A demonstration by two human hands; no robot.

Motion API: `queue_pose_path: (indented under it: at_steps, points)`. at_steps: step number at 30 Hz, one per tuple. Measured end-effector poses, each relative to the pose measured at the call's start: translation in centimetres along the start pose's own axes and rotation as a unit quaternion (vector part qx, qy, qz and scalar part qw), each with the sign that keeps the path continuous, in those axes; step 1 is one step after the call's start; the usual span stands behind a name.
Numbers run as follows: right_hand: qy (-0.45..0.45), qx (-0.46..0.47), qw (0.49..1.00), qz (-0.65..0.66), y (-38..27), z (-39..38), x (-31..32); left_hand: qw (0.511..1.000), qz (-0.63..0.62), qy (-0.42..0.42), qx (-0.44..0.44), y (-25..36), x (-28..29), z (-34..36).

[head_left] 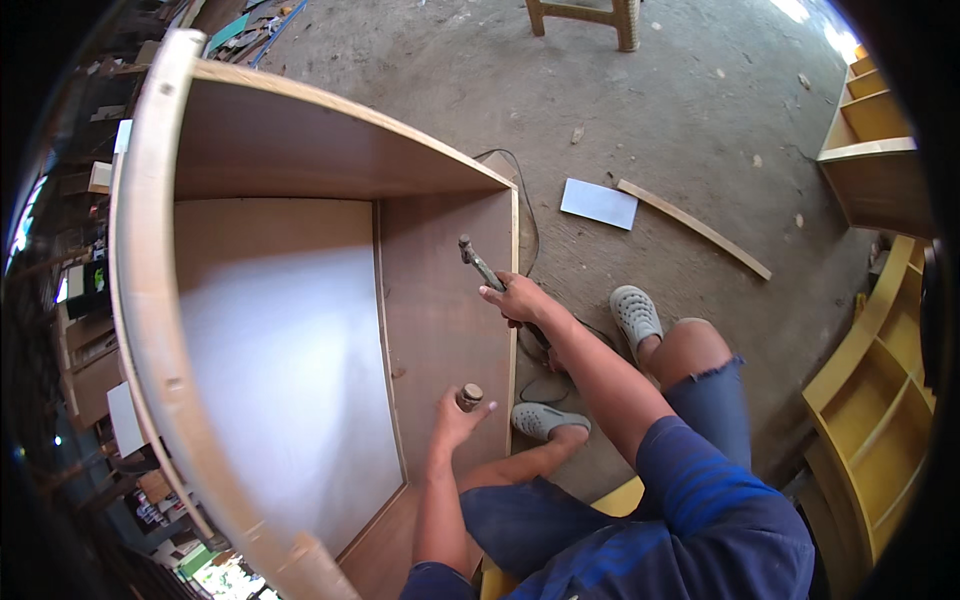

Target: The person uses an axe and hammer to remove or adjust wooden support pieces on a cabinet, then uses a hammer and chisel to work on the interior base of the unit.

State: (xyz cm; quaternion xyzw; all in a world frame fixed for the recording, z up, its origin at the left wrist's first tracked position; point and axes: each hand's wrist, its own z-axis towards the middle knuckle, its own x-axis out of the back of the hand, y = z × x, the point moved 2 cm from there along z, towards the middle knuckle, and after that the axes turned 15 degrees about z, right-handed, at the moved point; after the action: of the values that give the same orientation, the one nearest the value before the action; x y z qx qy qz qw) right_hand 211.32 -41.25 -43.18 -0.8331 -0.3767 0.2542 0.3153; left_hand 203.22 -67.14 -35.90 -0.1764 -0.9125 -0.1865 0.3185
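My right hand (520,299) is closed around the handle of a hammer (484,268), its head pointing up and left over the inner side panel of a wooden cabinet (452,215). Lower down, my left hand (455,424) grips a brown, round-topped handle (469,397) seen nearly end-on. What lies at the handle's lower end is hidden. Both hands are inside or just over the cabinet's open frame, with the hammer apart from the round handle. A pale back panel (290,360) lies deep in the cabinet, left of my hands.
The cabinet's thick pale rail (150,230) curves along the left. On the concrete floor lie a white board (599,204), a wooden strip (695,229) and a dark cable (538,230). A yellow shelf unit (868,400) stands at right; stool legs (582,15) stand ahead.
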Motion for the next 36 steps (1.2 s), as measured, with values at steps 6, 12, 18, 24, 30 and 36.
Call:
queue_pose_path:
  at_steps: [6, 12, 18, 24, 30, 36]
  points:
    - [0.037, 0.068, 0.997, -0.022, 8.3, 7.7, -1.3, 0.991, 0.092, 0.084, -0.042, -3.9, -1.8, 10.7]
    - [0.001, 0.11, 0.994, 0.027, 11.6, 16.8, -6.2, 0.975, 0.084, 0.15, -0.142, -9.6, -5.0, 19.5]
    - [0.041, 0.086, 0.972, 0.214, 15.3, 17.0, -11.7, 0.981, 0.114, 0.157, -0.017, -8.1, 0.6, 17.5]
    - [0.018, 0.051, 0.965, 0.258, 19.1, 16.9, -11.1, 0.968, 0.201, 0.114, -0.1, -9.5, 2.1, 20.5]
    - [0.045, 0.055, 0.974, 0.217, 19.5, 16.0, -10.7, 0.882, 0.322, 0.23, -0.256, -12.0, -1.8, 27.4]
    - [0.051, 0.049, 0.982, 0.174, 19.8, 15.3, -10.9, 0.87, 0.32, 0.265, -0.264, -12.9, -2.2, 34.7]
